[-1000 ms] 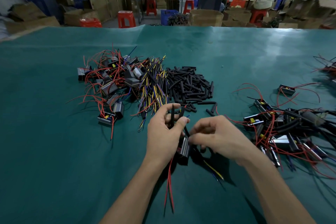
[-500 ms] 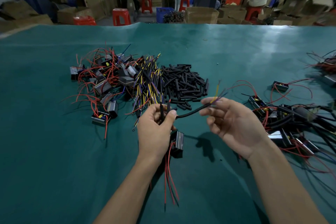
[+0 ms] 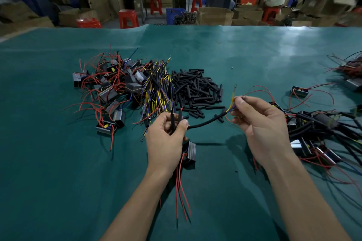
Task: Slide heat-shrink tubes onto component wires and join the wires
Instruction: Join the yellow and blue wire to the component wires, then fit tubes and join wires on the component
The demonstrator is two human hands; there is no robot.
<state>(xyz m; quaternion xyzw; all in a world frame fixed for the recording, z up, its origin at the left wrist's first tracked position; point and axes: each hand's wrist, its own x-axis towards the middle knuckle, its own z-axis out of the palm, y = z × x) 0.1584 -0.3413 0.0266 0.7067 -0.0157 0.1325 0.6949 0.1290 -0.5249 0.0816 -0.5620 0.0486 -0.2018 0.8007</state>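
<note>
above the near middle of the green table (image 3: 58, 162), the left hand (image 3: 164, 141) pinches two upright tubed wires (image 3: 176, 119) and a black cable (image 3: 205, 122) running rightward to the right hand (image 3: 260, 125), whose fingertips pinch its yellow lead (image 3: 232, 98), pointing up toward the far edge.

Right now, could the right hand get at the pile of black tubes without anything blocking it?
Probably yes, but not freely: the pile of black tubes lies just beyond and left of the right hand with bare table between, yet that hand pinches the yellow and blue wires, so it would have to let go first.
</note>
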